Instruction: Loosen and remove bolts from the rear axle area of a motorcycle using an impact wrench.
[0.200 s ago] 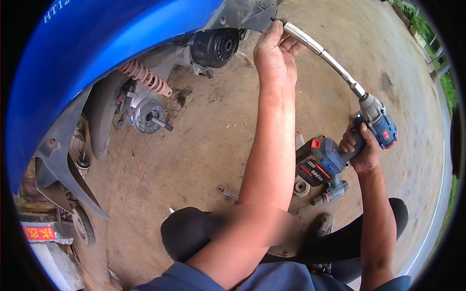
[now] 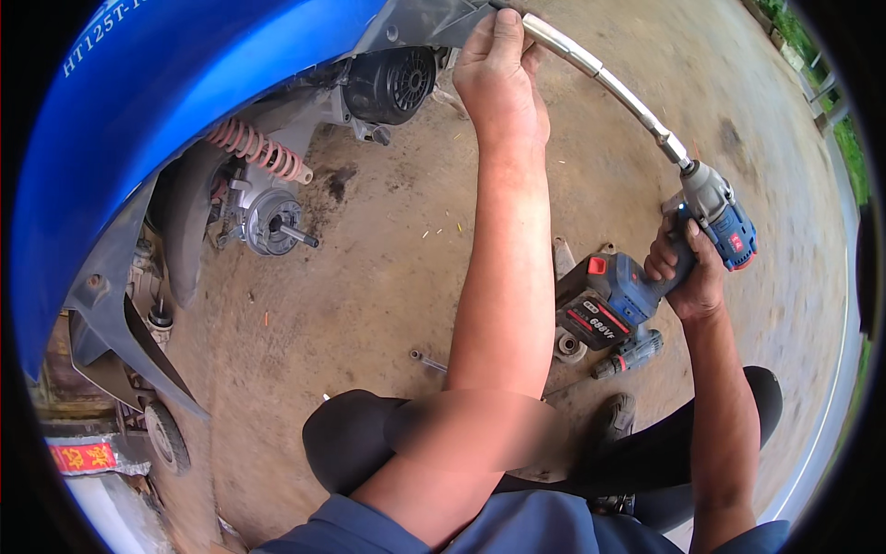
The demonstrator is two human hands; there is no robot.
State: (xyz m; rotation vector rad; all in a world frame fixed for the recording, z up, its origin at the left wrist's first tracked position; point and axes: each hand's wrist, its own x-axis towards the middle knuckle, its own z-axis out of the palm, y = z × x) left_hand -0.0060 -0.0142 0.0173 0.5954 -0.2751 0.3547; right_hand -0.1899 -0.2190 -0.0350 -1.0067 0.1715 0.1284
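Observation:
My right hand (image 2: 694,272) is wrapped round the handle of a blue and grey cordless impact wrench (image 2: 720,217), whose dark battery (image 2: 591,314) points toward me. From its nose a long silver socket extension (image 2: 609,83), slightly bent at its joints, runs up and left. At the far end of it my left hand (image 2: 503,88) is closed, thumb and fingers round the tip. A small dark piece (image 2: 498,5) shows just past the fingertips, close to the grey lower trim (image 2: 420,26) of a blue scooter body (image 2: 212,65). Whether the tip touches the trim I cannot tell.
Under the scooter body are a pink coil spring (image 2: 258,150), a bare hub with axle (image 2: 275,224) and a black round fan cover (image 2: 392,85). A second power tool (image 2: 632,354), a round metal part (image 2: 569,347) and a wrench (image 2: 427,359) lie on the dirt ground by my knees.
My left hand and the extension's tip have shifted up and slightly left in the view. The scooter also sits a little further left and higher. Both grips are unchanged.

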